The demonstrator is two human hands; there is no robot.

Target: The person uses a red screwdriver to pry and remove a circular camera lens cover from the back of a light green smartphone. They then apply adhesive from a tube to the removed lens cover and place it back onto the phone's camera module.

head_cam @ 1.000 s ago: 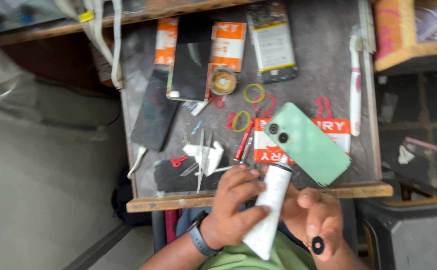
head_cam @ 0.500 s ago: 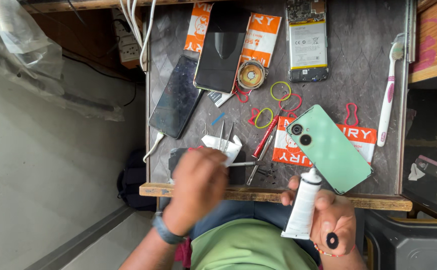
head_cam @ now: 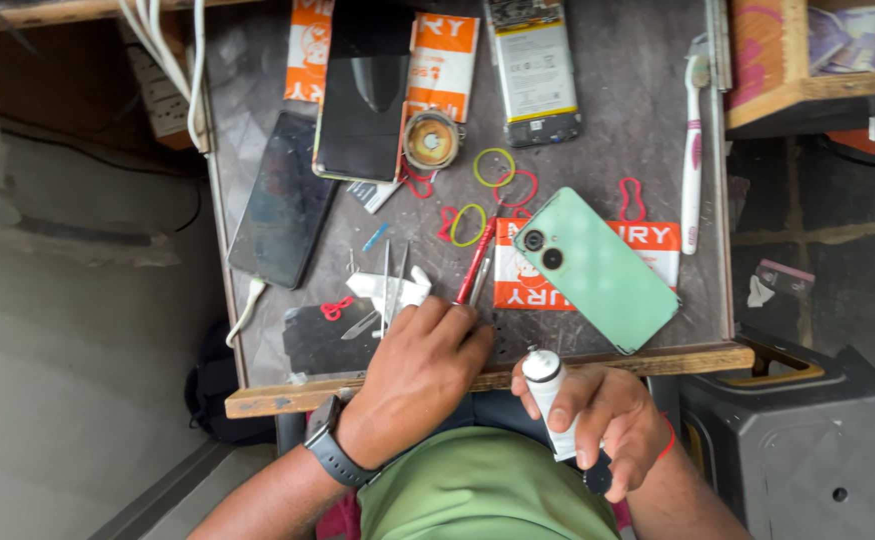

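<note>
- Where the grey desk (head_cam: 647, 120) fills the upper view, its wooden front edge runs just above both hands.
- Green phone (head_cam: 595, 268) lies back-up and slanted on an orange-and-white card, near the front right of the desk.
- Two dark phones lie at the left: one screen-up (head_cam: 282, 200), another (head_cam: 365, 95) resting on orange packaging.
- Opened phone body (head_cam: 534, 68) with its battery showing lies at the top.
- White-and-pink toothbrush (head_cam: 693, 150) lies along the right edge.
- Left hand (head_cam: 412, 380), watch on the wrist, is curled loosely with fingertips down on the desk beside a red pen-like tool (head_cam: 475, 265) and metal tweezers (head_cam: 389, 290); whether it grips anything, I cannot tell.
- Right hand (head_cam: 602, 420) is clamped around a white tube (head_cam: 549, 395), held upright below the desk edge, in front of the green shirt.
- Yellow and red rubber bands (head_cam: 494, 167) lie scattered mid-desk.
</note>
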